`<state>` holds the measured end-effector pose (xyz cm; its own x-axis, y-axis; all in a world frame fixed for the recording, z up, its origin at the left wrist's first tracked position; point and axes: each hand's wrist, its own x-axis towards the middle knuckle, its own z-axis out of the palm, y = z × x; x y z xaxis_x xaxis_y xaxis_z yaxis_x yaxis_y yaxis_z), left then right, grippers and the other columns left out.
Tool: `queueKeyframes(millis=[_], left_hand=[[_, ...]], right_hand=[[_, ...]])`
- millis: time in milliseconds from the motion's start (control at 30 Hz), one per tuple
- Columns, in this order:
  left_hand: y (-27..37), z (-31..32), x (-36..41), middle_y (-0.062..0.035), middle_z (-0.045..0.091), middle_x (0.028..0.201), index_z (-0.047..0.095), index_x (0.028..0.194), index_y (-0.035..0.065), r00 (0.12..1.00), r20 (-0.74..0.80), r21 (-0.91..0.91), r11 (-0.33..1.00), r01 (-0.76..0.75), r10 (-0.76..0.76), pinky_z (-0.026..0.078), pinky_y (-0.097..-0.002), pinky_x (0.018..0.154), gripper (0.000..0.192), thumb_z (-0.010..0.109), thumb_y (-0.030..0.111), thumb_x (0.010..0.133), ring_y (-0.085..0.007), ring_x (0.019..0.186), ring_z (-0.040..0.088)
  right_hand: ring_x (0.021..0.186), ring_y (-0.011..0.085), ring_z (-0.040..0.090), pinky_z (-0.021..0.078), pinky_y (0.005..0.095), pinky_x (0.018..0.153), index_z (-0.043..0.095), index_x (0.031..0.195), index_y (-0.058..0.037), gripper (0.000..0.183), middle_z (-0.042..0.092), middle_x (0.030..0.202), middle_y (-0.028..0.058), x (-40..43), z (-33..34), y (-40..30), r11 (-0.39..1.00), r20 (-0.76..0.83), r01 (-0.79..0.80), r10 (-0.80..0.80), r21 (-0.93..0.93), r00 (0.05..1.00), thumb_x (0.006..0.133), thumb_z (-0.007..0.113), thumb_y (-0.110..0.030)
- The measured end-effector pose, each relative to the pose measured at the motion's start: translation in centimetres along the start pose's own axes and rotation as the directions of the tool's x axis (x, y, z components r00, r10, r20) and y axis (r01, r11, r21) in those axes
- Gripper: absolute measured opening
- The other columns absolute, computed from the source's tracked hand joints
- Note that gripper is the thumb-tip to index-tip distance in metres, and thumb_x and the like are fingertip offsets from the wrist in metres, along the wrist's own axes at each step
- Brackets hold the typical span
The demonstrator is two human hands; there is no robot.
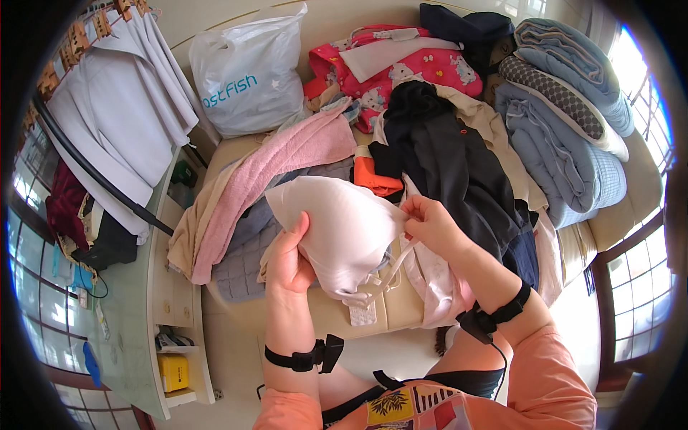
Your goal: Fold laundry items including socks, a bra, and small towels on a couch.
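Note:
A white bra (344,226) with moulded cups is held up in front of me, over the edge of a cream sofa (344,322). My left hand (293,258) grips its left side, the thumb on the outer face of a cup and the fingers behind it. With thumb and fingertips, my right hand (427,220) pinches the bra's right end near a strap. Thin straps (389,274) dangle below the cups, and a small pale textured piece (363,314) shows under them. Folded orange and black fabric (379,172) lies just beyond the bra.
Pink and beige towels (279,145) lie at left, dark clothes (451,156) at right. Behind are a white plastic bag (250,75) and red patterned fabric (419,64). Folded blue quilts (564,140) are stacked at right. A glass-topped desk (129,312) and hanging white shirts (123,102) stand left.

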<state>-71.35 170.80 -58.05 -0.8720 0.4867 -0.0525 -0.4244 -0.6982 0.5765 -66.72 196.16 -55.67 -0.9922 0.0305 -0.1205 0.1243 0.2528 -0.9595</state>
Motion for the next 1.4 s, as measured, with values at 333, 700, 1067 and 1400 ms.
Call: queueKeyframes(millis=[333,700,1067,1400], left_hand=[[2.6,-2.1,0.1,-0.0137,0.049,0.134,0.046,0.130,0.0032,0.949,0.279,-0.689,0.719,0.090,0.149,0.034,-0.0497,0.106,0.046,0.047,0.034,0.096,-0.0280,0.125,0.045],[1.4,-2.5,0.6,-0.0112,0.047,0.136,0.045,0.132,0.0045,0.874,0.385,-0.808,0.566,0.162,0.298,0.029,-0.0494,0.109,0.050,0.053,0.035,0.093,-0.0259,0.128,0.041],[-0.3,-1.3,0.1,-0.0111,0.041,0.141,0.038,0.137,0.0076,0.908,0.369,-0.720,0.679,0.143,0.200,0.029,-0.0503,0.109,0.055,0.045,0.042,0.095,-0.0294,0.131,0.038],[-0.7,0.7,0.0,-0.0117,0.038,0.143,0.036,0.138,0.0084,0.854,0.487,-0.579,0.799,0.160,0.182,0.031,-0.0539,0.107,0.057,0.045,0.044,0.094,-0.0309,0.130,0.038]], right_hand=[[0.073,0.0156,0.054,0.0450,0.0296,0.079,0.058,0.092,0.0020,0.019,0.056,0.080,0.0061,-0.3,-4.8,3.5,0.698,0.419,-0.326,0.040,0.638,0.907,0.075,0.051,0.008],[0.052,0.0183,0.042,0.0472,0.0368,0.080,0.039,0.051,-0.0112,0.016,0.038,0.049,0.0029,0.4,-4.3,4.6,0.214,0.363,-0.319,-0.216,0.923,0.906,0.065,0.048,-0.009],[0.046,0.0063,0.030,0.0384,0.0243,0.060,0.063,0.093,0.0004,0.048,0.053,0.069,0.0029,-0.7,0.7,4.2,0.984,0.445,-0.115,0.166,-0.139,0.880,0.091,0.048,-0.045],[0.052,0.0048,0.042,0.0422,0.0234,0.052,0.040,0.135,-0.0066,0.061,0.059,0.114,0.0109,-1.2,5.0,1.5,0.656,0.546,-0.511,0.175,0.556,0.819,0.094,0.046,-0.051]])
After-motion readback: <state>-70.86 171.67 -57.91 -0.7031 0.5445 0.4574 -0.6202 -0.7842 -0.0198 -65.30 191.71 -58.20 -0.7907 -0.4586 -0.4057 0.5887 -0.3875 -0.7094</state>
